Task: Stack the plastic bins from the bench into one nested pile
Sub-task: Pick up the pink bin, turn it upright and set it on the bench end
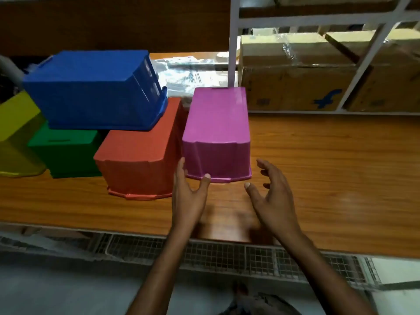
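Five bins sit mouth-down at the left of the bench: yellow, green, red and pink, with blue atop green and red. Pink, rightmost, has its long axis running near to far. Both hands are spread and hold nothing: the left hand is at pink's near left corner, the right hand just off its near right. Step judged: reaching for pink. Next: clasp both long walls, then lift.

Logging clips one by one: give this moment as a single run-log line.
step: reach | left hand: open, at near-left corner of purple bin | right hand: open, not touching | bin: upside down on bench
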The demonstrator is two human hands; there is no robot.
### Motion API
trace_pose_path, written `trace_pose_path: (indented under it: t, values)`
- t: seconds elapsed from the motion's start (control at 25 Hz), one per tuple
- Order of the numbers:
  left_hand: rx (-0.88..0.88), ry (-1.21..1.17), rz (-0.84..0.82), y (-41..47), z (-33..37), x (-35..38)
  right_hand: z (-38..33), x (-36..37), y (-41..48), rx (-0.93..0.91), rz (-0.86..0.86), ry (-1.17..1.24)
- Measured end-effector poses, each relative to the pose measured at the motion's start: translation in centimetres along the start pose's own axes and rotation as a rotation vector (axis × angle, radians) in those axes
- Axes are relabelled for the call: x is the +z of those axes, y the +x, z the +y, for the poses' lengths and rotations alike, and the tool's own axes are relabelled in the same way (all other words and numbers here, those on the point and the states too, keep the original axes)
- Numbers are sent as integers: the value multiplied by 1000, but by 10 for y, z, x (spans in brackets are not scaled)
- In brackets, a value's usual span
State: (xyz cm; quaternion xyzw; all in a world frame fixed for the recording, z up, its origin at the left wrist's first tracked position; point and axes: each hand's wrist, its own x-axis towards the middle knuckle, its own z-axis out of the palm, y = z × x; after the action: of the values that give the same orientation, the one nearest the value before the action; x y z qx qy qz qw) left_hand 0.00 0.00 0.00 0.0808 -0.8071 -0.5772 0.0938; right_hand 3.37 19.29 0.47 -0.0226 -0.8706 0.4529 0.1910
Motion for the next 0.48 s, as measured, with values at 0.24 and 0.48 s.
trace_pose_path:
  t: [0.24, 0.48]
  values:
    - [-87, 80, -18, 47, 7, 21, 23, 16, 60, 121, -102, -48]
    - [-121, 40, -11, 68, 1, 31, 25, 28, 77, 189, -267, 56]
